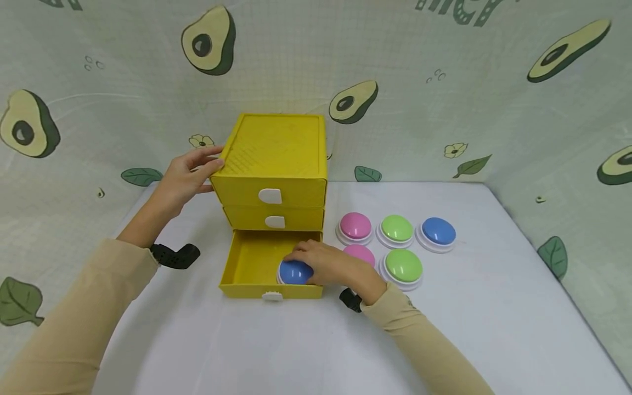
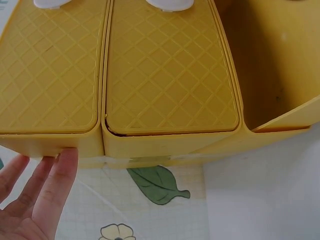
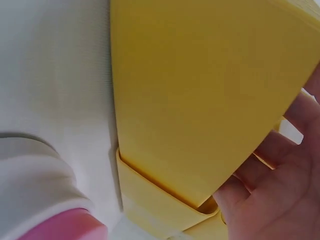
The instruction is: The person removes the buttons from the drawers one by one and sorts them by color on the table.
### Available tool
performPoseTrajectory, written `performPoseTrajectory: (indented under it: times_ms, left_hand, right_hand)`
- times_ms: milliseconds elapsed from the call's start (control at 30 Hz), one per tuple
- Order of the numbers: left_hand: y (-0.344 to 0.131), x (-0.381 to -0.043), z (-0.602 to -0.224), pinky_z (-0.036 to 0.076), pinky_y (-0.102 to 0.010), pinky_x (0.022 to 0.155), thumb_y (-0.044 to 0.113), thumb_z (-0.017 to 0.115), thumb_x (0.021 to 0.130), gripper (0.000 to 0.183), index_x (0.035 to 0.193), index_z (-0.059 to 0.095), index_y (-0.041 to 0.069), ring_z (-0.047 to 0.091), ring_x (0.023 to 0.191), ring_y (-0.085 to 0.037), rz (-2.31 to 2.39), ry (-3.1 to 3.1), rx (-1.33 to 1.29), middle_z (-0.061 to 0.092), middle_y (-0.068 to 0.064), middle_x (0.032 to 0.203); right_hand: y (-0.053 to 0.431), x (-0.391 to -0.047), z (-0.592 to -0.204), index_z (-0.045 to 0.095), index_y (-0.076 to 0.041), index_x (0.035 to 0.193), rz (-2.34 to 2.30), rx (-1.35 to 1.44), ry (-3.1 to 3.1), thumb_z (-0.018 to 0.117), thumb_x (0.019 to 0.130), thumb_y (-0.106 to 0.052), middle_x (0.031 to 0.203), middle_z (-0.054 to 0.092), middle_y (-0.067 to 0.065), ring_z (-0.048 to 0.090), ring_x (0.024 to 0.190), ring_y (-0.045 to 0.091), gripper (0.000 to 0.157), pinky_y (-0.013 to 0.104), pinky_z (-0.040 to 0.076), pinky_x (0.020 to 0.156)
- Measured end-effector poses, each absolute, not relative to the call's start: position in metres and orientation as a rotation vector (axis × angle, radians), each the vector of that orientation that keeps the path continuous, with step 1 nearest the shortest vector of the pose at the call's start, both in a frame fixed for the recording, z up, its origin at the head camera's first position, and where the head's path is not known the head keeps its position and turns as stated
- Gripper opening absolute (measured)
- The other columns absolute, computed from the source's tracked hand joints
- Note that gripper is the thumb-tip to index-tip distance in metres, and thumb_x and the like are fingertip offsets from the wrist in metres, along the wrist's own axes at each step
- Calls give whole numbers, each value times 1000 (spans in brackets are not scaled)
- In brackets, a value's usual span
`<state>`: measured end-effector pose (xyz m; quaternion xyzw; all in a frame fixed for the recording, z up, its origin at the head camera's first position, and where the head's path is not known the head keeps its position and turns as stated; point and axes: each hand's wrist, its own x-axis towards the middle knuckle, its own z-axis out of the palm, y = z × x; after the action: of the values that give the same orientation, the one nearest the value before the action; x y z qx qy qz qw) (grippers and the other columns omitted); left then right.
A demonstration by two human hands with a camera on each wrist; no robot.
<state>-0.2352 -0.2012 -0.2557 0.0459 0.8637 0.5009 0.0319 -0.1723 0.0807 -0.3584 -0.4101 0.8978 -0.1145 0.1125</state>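
A yellow three-drawer cabinet (image 1: 276, 148) stands with its bottom drawer (image 1: 247, 291) pulled out. My left hand (image 1: 186, 174) touches the cabinet's left side near the top, and its fingers (image 2: 60, 175) lie extended against the side in the left wrist view. Inside the drawer, toward the front right, is a blue domed push button (image 1: 295, 272) with a white base. My right hand (image 1: 328, 263) reaches over the drawer's right wall and grips this button. The right wrist view shows the fingers behind the drawer wall (image 3: 195, 90), which hides the button.
Right of the cabinet, on the white table, are two pink buttons (image 1: 355, 226), two green buttons (image 1: 404, 265) and another blue button (image 1: 438, 231). My right forearm passes in front of the nearer pink one. An avocado-print cloth (image 1: 286, 60) hangs behind the table.
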Motion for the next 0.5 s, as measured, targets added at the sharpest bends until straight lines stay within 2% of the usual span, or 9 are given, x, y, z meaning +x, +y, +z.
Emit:
performPoseTrajectory:
  times_ms: [233, 500]
  left_hand:
    - [-202, -236, -257, 54, -22, 83, 51, 47, 91, 61, 145, 33, 26, 50, 115, -18, 1546, 2657, 141, 40, -9, 140]
    - [-201, -236, -257, 54, -21, 82, 51, 48, 91, 61, 145, 34, 25, 50, 115, -19, 1549, 2671, 141, 40, -10, 139]
  right_hand:
    - [82, -174, -363, 55, -18, 129, -327, -1266, 2663, 74, 80, -23, 129, 53, 7, 47, 115, 22, 53, 34, 48, 96]
    - [83, -173, -362, 50, -19, 135, -471, -1195, 2652, 71, 83, -27, 139, 43, 8, 41, 119, 23, 56, 34, 48, 96]
